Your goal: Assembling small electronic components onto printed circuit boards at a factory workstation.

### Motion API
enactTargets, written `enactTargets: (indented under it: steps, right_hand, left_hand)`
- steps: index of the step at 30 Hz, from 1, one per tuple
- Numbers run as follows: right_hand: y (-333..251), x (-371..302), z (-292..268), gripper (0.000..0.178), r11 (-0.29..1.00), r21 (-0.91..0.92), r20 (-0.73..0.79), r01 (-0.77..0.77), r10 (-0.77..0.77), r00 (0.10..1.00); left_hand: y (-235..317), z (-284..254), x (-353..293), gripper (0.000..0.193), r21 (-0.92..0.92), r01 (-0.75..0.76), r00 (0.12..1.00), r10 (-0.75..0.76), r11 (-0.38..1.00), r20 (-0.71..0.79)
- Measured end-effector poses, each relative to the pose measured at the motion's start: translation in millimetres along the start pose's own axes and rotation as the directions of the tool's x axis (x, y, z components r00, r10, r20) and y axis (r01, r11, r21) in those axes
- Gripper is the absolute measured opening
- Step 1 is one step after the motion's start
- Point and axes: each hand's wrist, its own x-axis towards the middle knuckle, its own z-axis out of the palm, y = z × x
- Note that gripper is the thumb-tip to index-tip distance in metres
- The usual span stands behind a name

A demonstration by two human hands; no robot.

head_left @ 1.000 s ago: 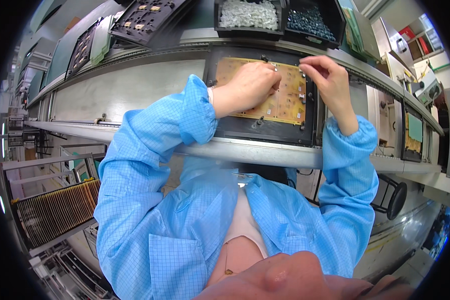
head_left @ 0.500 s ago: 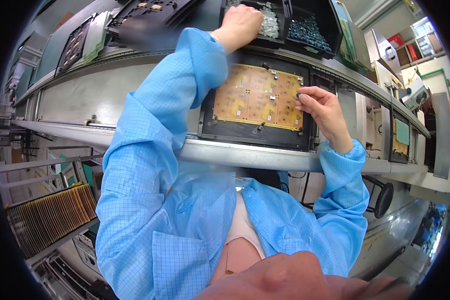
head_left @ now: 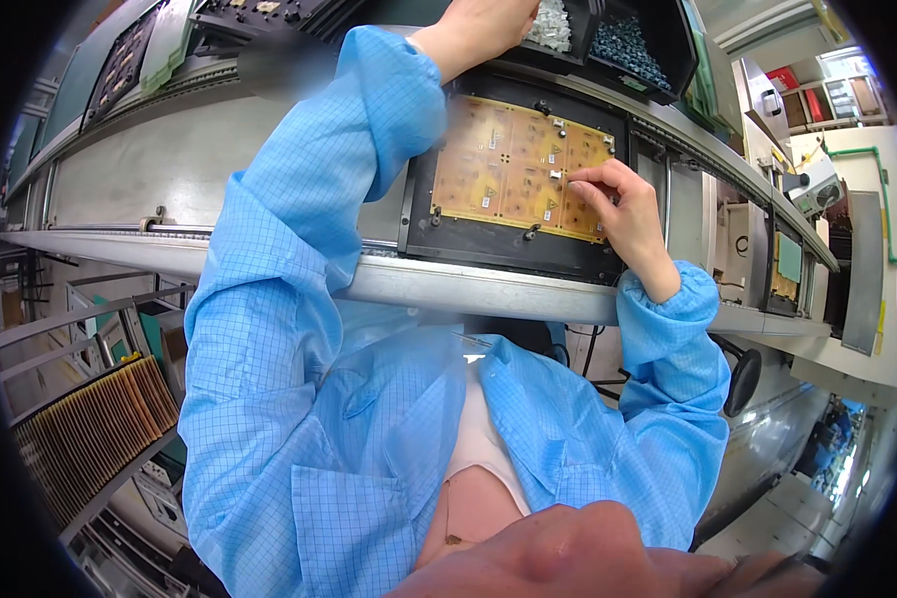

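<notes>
A yellow-brown printed circuit board (head_left: 528,164), divided into several sections, lies in a black frame (head_left: 468,235) in front of me. Small white connectors (head_left: 556,174) stand on it. Over its right half my right hand (head_left: 623,211) is closed, thumb and forefinger pinched beside a white connector. The small dark component between the fingertips is mostly hidden. My left hand (head_left: 483,28) reaches to the black parts bins at the far edge, beside the white parts (head_left: 551,28). Its fingertips run out of view at the top, so its grip does not show.
A black bin of blue parts (head_left: 630,55) stands right of the white ones. Metal rails (head_left: 488,282) run along the bench's near side. Black trays (head_left: 259,15) lie at the far left. A rack of upright boards (head_left: 95,439) stands low on the left.
My right hand has moved left from the board's right edge, inward over the board, with the small dark component. The view has shifted slightly; my left hand stays at the bins.
</notes>
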Motion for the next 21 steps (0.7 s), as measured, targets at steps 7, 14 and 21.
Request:
enactTargets:
  steps: [7, 14, 21]
  right_hand:
    - [-5.0, -0.4, 6.5, 0.011, 0.927, -0.344, -0.038, 0.148, -0.172, 0.984]
    - [-10.2, -3.2, 11.9, 0.011, 0.876, -0.450, -0.067, 0.174, -0.227, 0.972]
    - [-21.8, -4.0, 15.8, 0.010, 0.826, -0.543, -0.081, 0.151, -0.230, 0.970]
  left_hand:
    - [-0.8, 18.9, 9.7, 0.012, 0.237, -0.141, 0.980, 0.101, 0.961, 0.172]
    - [16.9, 7.8, 9.0, 0.010, 0.307, -0.077, 0.981, 0.017, 0.948, 0.193]
    - [-1.6, 25.3, 12.1, 0.011, 0.263, -0.060, 0.994, 0.032, 0.963, 0.109]
